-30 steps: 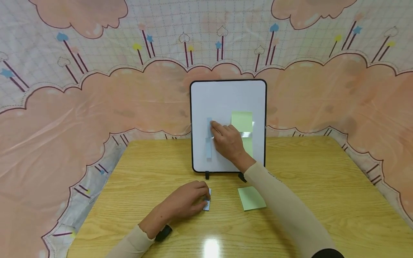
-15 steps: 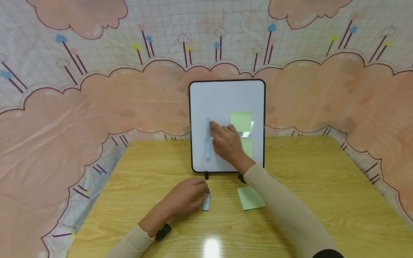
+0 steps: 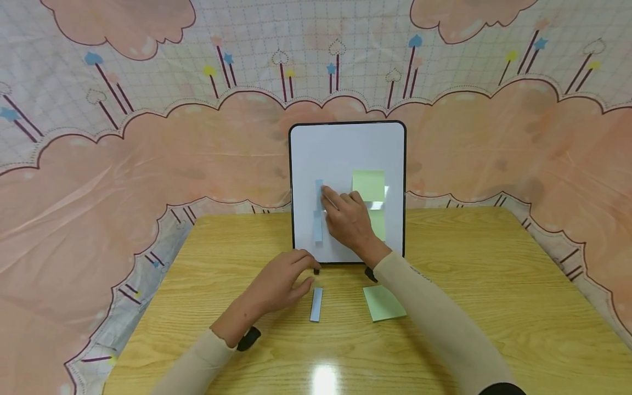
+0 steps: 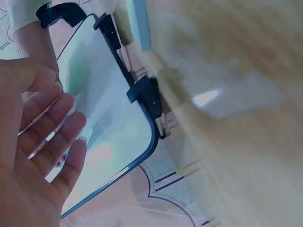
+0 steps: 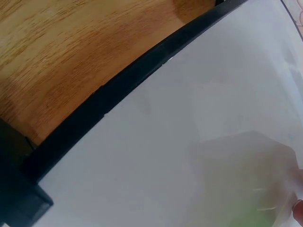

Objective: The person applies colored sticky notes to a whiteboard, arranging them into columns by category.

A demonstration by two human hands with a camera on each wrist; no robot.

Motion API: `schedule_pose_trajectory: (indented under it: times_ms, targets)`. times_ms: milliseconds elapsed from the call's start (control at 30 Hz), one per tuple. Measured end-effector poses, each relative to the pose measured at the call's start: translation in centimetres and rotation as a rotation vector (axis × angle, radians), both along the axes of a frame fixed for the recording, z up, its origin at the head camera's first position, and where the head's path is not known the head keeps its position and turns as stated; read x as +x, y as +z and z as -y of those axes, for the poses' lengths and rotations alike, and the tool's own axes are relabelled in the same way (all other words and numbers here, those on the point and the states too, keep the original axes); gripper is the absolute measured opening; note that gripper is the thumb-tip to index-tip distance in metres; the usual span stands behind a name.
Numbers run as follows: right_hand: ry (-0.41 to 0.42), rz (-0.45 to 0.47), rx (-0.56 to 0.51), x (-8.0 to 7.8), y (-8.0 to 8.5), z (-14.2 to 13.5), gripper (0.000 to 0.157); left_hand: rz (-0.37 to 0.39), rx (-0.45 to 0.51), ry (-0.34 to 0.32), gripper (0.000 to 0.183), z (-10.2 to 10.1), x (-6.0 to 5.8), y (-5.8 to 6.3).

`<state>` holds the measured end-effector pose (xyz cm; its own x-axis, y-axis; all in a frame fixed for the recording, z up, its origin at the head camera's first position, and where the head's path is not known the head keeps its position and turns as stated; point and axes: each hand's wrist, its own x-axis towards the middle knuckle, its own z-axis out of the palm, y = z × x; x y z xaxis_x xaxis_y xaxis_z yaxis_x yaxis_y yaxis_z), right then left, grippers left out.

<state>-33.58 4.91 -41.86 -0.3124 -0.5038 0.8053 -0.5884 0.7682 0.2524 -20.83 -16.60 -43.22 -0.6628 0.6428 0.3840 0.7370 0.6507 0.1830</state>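
Observation:
A whiteboard (image 3: 340, 148) with a black frame stands upright on the table. My right hand (image 3: 348, 219) is at its face, index fingertip touching the upper pale blue sticky strip (image 3: 319, 183). Just below is a second blue strip (image 3: 318, 227). Two light green sticky notes cling to the board's right side: an upper one (image 3: 368, 184) and a lower one (image 3: 378, 222), partly hidden by my right hand. My left hand (image 3: 281, 280), holding nothing, hovers near the board's lower left corner, fingers loosely bent. Close below its fingers lies a narrow blue strip pad (image 3: 316, 304).
A green sticky note pad (image 3: 384, 303) lies on the wooden table (image 3: 237, 241), beside my right forearm. Black feet (image 4: 147, 94) support the board's lower edge. Behind the table hangs a patterned cloth (image 3: 222, 148).
My left hand has come off the blue strip pad and moved up toward the board, leaving the pad on the table. The right hand stays at the upper strip.

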Motion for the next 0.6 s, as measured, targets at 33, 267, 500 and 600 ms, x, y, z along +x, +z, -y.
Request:
schedule_pose_trajectory:
  times_ms: [33,267,500,600]
  targets:
    - [0.002,0.0,-0.001,0.0,0.0,0.0,0.031,-0.019,0.004,0.0,0.025,0.0,-0.2,0.2]
    - [0.017,-0.01,-0.003,0.2,0.0,0.0,0.029,-0.113,0.023,0.007,0.034,-0.1,-1.6,1.7]
    - [0.023,-0.025,-0.004,0.1,0.2,-0.1,0.028,-0.216,0.065,0.022,0.048,-0.3,-2.8,3.0]
    - [0.018,-0.017,0.0,0.1,0.2,-0.2,0.029,-0.276,0.076,0.045,0.052,-0.5,-3.5,3.6]
